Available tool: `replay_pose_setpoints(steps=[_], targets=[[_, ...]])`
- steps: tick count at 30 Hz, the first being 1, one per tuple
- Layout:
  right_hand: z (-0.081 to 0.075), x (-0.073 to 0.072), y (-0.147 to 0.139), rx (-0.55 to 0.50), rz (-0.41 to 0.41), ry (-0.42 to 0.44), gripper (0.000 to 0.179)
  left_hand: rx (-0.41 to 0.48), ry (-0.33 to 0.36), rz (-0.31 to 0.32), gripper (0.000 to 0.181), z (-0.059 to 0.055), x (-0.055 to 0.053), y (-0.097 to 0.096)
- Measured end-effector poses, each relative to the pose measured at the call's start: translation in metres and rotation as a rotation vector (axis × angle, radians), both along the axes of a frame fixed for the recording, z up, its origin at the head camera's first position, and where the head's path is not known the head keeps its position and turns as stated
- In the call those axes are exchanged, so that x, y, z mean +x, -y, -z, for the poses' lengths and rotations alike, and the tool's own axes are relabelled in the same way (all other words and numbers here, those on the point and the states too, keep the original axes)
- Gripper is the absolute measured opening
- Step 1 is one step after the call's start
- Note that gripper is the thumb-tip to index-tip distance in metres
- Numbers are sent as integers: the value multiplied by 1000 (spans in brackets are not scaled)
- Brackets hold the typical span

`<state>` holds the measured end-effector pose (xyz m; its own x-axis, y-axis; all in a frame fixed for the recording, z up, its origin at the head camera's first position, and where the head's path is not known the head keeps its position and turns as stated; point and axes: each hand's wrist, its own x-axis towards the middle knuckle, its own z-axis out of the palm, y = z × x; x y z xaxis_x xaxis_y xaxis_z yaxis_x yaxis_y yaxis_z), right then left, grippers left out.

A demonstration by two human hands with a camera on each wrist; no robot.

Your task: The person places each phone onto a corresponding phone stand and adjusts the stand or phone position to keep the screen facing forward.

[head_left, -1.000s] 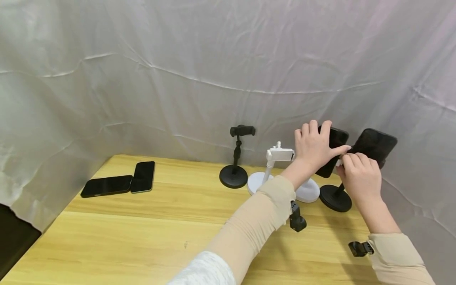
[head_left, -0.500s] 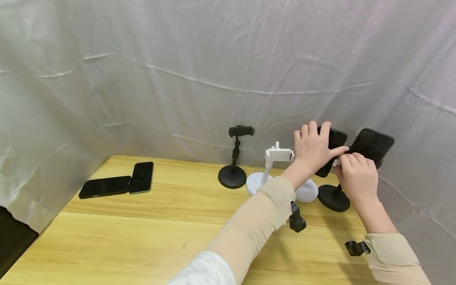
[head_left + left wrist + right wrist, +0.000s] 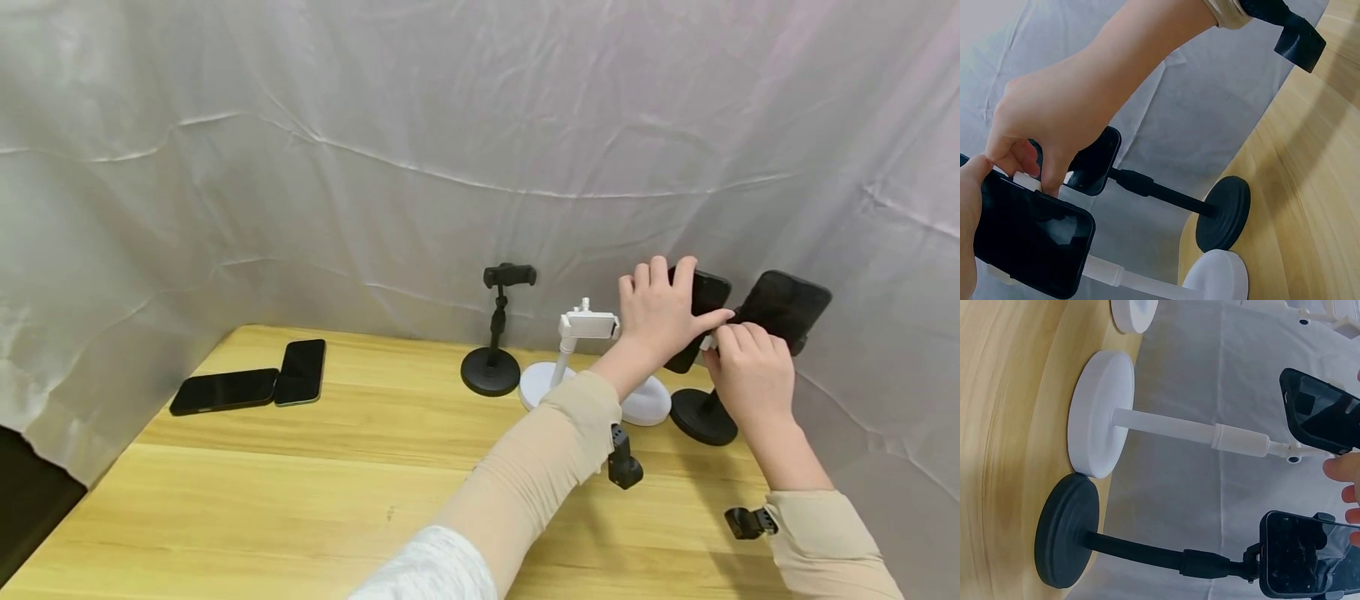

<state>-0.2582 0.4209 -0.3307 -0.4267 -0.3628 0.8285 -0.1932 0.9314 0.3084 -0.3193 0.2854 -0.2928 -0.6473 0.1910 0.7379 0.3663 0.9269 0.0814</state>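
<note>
As the left hand [image 3: 656,304] gripped a black phone [image 3: 711,292], the right hand [image 3: 753,371] pinched the white clamp [image 3: 1027,182] at its edge. Right of that phone sat a second phone [image 3: 786,307].

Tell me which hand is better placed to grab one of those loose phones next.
Probably the left hand: it's nearer the two loose phones, and the right hand would reach past it.

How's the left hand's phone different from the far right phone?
The first phone sits in a white stand; the far-right phone sits in a black stand. The left hand grips the first phone, not the far-right phone. Both look black and are up off the table.
</note>
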Motion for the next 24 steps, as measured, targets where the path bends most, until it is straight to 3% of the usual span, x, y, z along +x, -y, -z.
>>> replay_pose_setpoints(steps=[13, 24], targets=[[5, 5, 0, -14, 22, 47, 17, -17, 107, 40, 81, -1, 6, 5], [14, 8, -1, -86, 8, 88, 41, -44, -26, 72, 84, 9, 6, 14]])
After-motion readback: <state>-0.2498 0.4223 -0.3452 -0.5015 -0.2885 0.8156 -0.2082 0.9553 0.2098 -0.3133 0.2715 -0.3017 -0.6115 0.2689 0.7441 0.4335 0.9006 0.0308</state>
